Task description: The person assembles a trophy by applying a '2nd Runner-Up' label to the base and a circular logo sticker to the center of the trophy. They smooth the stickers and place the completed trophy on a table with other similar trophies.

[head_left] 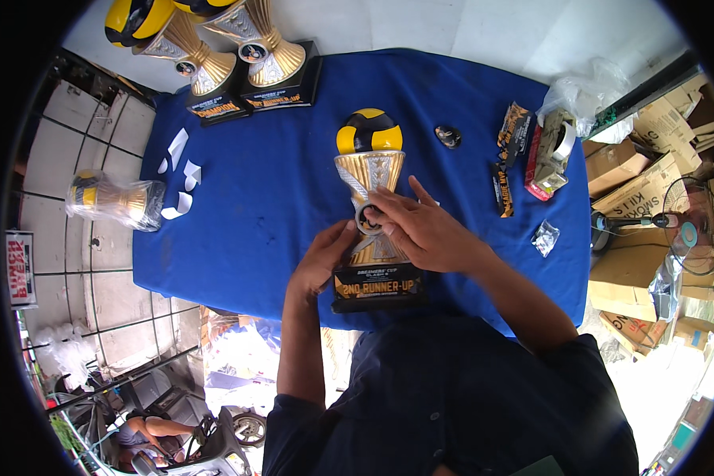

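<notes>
A gold and silver trophy, topped by a yellow and black ball, stands on a black base near the table's front edge. My left hand grips the lower left side of its stem, the thumb in front and the other fingers mostly hidden. Across the stem from the right comes my right hand, its fingers stretched out over the round emblem and touching it. The fingers partly cover that emblem.
Blue cloth covers the table. Two similar trophies stand back left, near curled white strips. To the right lie a black disc, printed plates, a tape roll and a small plastic packet. A wrapped trophy is at far left.
</notes>
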Demonstrator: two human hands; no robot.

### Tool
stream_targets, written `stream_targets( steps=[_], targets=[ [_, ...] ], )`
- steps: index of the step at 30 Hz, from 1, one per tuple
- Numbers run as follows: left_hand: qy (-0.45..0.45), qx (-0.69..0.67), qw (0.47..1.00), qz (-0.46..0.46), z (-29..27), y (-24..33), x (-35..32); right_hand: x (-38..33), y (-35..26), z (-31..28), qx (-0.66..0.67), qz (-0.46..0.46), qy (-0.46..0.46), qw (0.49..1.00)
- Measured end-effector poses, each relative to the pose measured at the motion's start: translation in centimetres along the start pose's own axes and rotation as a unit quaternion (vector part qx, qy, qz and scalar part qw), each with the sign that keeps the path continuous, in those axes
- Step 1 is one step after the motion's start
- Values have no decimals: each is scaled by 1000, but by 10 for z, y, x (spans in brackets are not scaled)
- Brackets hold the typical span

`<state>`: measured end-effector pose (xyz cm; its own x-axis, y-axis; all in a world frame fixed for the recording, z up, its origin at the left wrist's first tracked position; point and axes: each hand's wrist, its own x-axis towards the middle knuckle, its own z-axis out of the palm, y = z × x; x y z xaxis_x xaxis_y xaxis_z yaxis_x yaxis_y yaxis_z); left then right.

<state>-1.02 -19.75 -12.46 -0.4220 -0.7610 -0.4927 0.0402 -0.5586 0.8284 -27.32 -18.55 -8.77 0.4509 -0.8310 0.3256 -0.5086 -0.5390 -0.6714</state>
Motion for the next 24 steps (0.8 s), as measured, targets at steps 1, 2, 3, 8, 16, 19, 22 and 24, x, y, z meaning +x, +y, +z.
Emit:
stream_targets(
  steps=[1,2,3,8,16,19,22,24],
  targets=[
    [-20,-35,999,-9,1,1,0,2,-1,-2,17,5,-14,1000],
    [-32,-60,998,-17,0,-2,4,3,-2,-5,33,11,-28,999],
    [-44,-85,995,-24,-2,-2,9,8,-4,-9,50,15,-42,998],
    [-93,-216,972,-18,12,-3,27,5,4,-30,101,87,48,990],
    [-85,-149,977,124,39,28,-8,-26,-58,-50,22,13,42,999],
    [-120,-138,964,193,47,49,-24,-33,-81,-64,-7,-12,50,999],
    [-106,-131,961,222,60,64,-36,-40,-94,-67,-21,-56,36,998],
    [-134,-131,959,212,59,69,-43,-39,-99,-72,-43,-78,39,995]
  ],
)
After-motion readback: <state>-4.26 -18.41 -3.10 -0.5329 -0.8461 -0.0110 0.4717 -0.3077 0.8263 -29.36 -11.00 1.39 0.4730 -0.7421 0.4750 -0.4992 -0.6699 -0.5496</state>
